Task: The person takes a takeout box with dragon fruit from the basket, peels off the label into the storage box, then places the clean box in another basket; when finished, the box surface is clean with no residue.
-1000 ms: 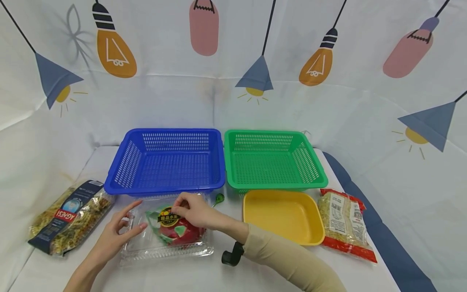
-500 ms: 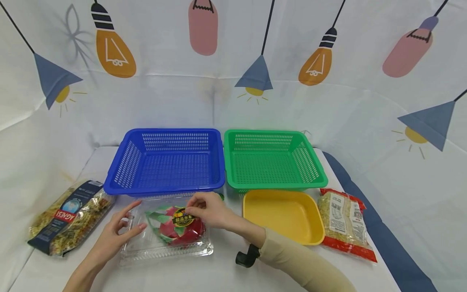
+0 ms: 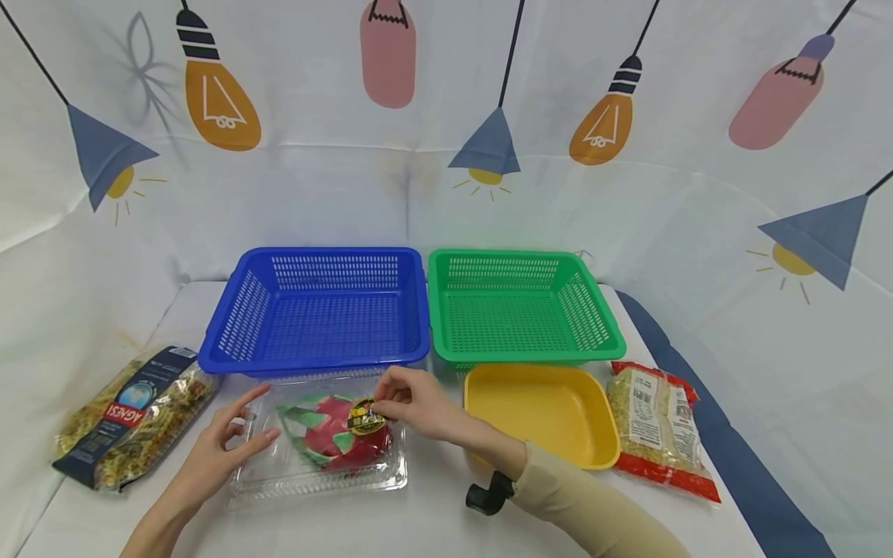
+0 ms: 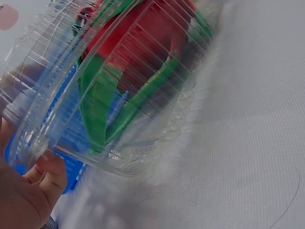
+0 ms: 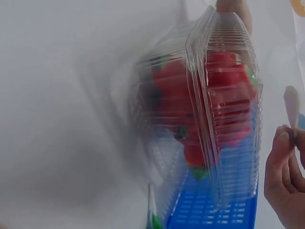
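A clear plastic clamshell box [image 3: 321, 482] lies closed on the table with a dragon fruit [image 3: 328, 434], red with green tips, inside it. My left hand [image 3: 209, 453] rests at the box's left side, index finger and thumb spread and touching its edge. Between the thumb and fingers of my right hand [image 3: 425, 407] is a black-and-gold sticker label [image 3: 364, 417], pinched by its right edge. In the right wrist view the label [image 5: 291, 102] shows its pale side and stands apart from the box [image 5: 233, 162]. The left wrist view shows a thumb [image 4: 55, 167] at the box's rim.
Behind the box stand a blue basket [image 3: 314, 364] and a green basket [image 3: 530, 356]. A yellow tray [image 3: 544, 418] is to the right, beside a red-edged food bag [image 3: 656, 426]. An Agnesi pasta bag [image 3: 136, 418] lies far left. A black device [image 3: 491, 494] sits on my right wrist.
My right hand has moved to the right with the sticker label, from over the middle of the box to its right side. My left hand and the box have stayed put.
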A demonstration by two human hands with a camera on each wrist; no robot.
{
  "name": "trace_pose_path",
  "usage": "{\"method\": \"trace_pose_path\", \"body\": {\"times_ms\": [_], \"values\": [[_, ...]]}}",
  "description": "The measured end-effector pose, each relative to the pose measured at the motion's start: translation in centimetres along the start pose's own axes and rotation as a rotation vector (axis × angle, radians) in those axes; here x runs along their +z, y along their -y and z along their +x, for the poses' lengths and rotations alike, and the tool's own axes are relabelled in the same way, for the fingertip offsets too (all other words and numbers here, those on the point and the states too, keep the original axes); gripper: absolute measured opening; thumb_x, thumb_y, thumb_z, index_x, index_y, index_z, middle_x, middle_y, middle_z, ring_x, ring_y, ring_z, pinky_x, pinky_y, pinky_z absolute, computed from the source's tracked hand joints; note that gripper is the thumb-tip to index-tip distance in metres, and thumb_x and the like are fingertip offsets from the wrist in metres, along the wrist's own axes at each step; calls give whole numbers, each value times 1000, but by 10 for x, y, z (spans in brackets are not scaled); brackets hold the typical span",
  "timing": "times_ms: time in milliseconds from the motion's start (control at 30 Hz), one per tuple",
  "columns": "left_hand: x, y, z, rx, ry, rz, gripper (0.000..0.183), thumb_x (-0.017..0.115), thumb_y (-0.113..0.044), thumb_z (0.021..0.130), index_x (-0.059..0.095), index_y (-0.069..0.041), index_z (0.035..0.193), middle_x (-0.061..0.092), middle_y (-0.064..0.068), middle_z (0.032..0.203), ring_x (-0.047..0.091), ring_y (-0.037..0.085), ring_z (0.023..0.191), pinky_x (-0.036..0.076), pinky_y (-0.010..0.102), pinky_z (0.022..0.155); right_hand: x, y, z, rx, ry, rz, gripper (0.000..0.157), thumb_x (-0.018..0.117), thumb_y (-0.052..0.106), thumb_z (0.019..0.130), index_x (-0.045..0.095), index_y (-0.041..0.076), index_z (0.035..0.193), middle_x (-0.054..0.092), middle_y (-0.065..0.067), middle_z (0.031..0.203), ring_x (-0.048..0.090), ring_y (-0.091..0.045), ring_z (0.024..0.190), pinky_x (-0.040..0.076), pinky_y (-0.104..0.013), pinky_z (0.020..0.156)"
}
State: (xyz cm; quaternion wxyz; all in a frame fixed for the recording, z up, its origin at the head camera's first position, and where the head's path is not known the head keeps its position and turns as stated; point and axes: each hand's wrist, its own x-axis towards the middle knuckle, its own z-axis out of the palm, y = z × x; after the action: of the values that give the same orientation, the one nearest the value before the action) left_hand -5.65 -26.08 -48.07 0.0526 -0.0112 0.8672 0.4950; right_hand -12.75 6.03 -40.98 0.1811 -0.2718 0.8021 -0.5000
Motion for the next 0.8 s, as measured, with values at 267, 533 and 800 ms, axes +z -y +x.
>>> {"method": "trace_pose_path", "body": {"times_ms": [267,533,800], "values": [[-3,0,0,-18,12,15,73,64,-30,99,25,-30,160,35,9,139,46,16,98,42,29,69,-18,-8,-13,4,-8,-54,7,72,7,91,73,6,97,70,-3,87,61,-7,73,51,-21,68],[-3,1,1,-4,5,26,73,65,-28,99,25,-27,160,37,8,140,46,14,95,40,29,69,-43,-19,-27,23,-44,-37,11,78,7,85,76,5,96,71,-5,84,62,-10,71,52,-23,65],[-2,2,1,-12,15,8,73,65,-28,99,25,-27,160,36,8,137,45,13,93,40,28,67,-73,-42,-46,86,-94,-34,15,80,9,83,77,5,97,72,-8,87,63,-13,73,51,-22,66]]}}
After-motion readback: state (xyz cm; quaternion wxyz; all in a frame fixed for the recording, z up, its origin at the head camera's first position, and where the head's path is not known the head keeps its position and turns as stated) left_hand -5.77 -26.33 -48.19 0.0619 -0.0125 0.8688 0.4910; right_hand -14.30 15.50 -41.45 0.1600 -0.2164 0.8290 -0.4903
